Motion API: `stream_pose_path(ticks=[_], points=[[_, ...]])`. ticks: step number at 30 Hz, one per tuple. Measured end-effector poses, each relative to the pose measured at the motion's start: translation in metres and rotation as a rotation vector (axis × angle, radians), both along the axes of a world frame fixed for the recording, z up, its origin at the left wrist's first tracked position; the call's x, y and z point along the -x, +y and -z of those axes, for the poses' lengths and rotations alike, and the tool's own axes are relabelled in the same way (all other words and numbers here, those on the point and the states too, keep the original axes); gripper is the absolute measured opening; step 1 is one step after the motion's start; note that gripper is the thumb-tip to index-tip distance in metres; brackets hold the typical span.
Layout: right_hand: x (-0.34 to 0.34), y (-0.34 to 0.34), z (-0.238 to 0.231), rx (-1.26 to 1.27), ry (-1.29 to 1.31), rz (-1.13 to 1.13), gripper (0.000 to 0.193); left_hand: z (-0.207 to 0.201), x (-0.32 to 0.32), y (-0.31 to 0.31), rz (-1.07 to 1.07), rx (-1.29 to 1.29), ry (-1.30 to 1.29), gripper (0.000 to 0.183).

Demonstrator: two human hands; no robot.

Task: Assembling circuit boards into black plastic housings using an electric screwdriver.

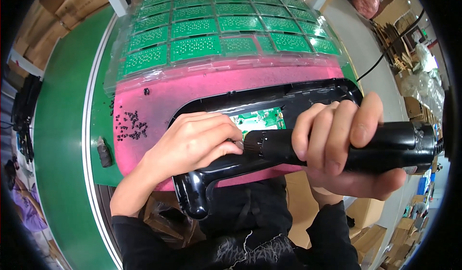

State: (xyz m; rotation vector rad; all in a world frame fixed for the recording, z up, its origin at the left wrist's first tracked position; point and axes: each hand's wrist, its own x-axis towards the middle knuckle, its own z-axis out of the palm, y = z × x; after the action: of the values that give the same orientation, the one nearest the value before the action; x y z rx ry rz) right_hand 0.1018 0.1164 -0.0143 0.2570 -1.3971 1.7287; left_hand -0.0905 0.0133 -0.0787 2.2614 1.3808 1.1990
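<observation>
My right hand (pixel 337 145) is wrapped round a black electric screwdriver (pixel 385 147), which lies nearly level with its nose toward the left. My left hand (pixel 197 140) is closed in a pinch right at that nose; whatever the fingertips hold there is hidden. Beneath both hands is a glossy black plastic housing (pixel 192 193) with a handle-like stub toward me. Inside it sits a green circuit board (pixel 269 116), partly covered by my left fingers and the tool.
The housing rests on a pink mat (pixel 159 87). Small black screws (pixel 132 125) lie scattered at the mat's left, beside a dark wrapped tool (pixel 104 153). Beyond, a clear tray (pixel 163 70) carries several green boards. A black cable (pixel 382 56) runs at the right.
</observation>
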Motion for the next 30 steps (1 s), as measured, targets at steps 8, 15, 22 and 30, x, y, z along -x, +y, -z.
stream_pose_path(ticks=[8, 15, 22, 30], points=[[-0.026, 0.031, 0.016, -0.03, -0.261, 0.234, 0.057, 0.003, -0.001, -0.002, -0.107, 0.082, 0.116, 0.03], [-0.029, 0.045, 0.027, -0.009, -0.187, 0.248, 0.057, -0.001, -0.002, -0.002, -0.134, 0.182, 0.167, 0.023], [-0.023, 0.048, 0.03, 0.002, -0.281, 0.153, 0.057, 0.001, -0.002, -0.001, -0.128, 0.211, 0.182, 0.023], [-0.01, 0.035, 0.024, -0.002, -0.369, 0.101, 0.059, -0.001, -0.003, -0.002, -0.159, 0.124, 0.155, 0.021]])
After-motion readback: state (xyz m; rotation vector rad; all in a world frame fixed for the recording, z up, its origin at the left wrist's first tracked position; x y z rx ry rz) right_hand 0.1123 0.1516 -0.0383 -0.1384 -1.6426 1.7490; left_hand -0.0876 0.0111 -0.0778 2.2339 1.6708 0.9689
